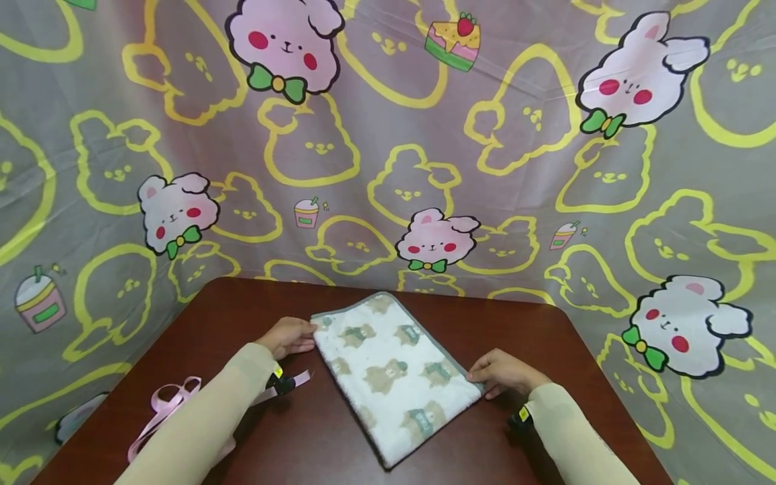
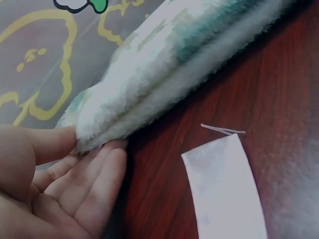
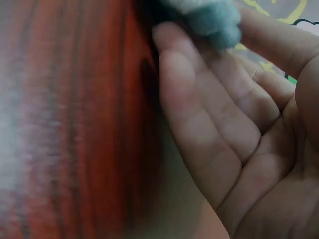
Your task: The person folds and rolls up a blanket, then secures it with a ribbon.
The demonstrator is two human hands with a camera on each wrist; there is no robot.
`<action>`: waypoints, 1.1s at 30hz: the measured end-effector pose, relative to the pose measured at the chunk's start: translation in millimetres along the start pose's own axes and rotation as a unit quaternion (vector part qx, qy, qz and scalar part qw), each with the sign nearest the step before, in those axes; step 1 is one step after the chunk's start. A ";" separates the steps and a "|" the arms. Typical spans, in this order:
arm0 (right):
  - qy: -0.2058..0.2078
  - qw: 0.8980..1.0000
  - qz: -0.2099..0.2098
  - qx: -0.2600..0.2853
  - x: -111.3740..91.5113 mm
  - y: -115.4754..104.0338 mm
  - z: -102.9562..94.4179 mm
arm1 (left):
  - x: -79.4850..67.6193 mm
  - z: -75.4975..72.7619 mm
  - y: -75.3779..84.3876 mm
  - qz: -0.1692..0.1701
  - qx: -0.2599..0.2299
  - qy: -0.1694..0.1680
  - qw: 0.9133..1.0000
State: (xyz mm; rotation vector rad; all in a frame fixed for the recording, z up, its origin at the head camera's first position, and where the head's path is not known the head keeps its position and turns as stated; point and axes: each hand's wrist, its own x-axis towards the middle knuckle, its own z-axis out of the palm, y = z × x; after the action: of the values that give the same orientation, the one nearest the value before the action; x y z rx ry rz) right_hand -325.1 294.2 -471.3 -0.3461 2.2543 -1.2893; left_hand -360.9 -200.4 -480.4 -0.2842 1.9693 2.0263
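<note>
A folded fleece blanket (image 1: 388, 377), white with brown bears and a grey-green border, lies at a slant between both hands. At its far left corner, the left hand (image 1: 289, 337) pinches the edge between thumb and fingers. The left wrist view shows the blanket's fluffy layers (image 2: 134, 104) stacked at that corner, with the thumb above and the fingers below. My right hand (image 1: 506, 372) pinches the right corner. In the right wrist view, the grey-green trim (image 3: 217, 22) sits between the thumb and fingers of that hand.
A pink ribbon (image 1: 176, 401) lies looped on the left of the dark red-brown table (image 1: 242, 303), passing beneath the left forearm. Its cut end (image 2: 219, 169) lies near the left hand. A printed cartoon curtain (image 1: 521, 182) stands behind the table and along its sides.
</note>
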 end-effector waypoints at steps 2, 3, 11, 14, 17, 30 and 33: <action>-0.009 1.000 -0.005 -0.005 -3.2 0.0 -0.1 | 6.0 4.5 3.0 0.011 0.002 -0.001 1.000; -0.014 1.000 -0.008 -0.006 -4.7 -0.7 0.0 | 9.1 6.4 4.6 0.014 0.002 0.003 1.000; -0.073 0.997 -0.010 -0.034 -9.0 -2.4 8.7 | 30.0 15.9 8.9 0.018 0.006 0.032 0.999; -0.088 0.995 -0.002 -0.038 -12.0 -2.9 14.5 | 34.1 21.0 8.7 0.020 0.008 0.039 0.999; -0.093 0.995 0.008 -0.036 -16.2 -2.3 20.1 | 34.7 26.7 8.6 0.015 0.013 0.038 0.999; -0.134 0.989 -0.009 -0.063 -21.0 -9.3 45.4 | 27.3 23.5 -1.4 0.005 0.058 -0.050 0.997; -0.140 0.988 -0.005 -0.058 -21.7 -10.6 49.9 | 28.5 25.9 -0.6 0.010 0.061 -0.036 0.997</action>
State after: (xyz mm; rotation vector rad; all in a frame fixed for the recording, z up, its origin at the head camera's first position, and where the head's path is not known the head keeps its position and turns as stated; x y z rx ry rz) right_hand -279.8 262.5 -476.2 -0.5458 2.0942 -1.0437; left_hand -385.6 -172.3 -489.8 -0.1638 2.0493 1.8903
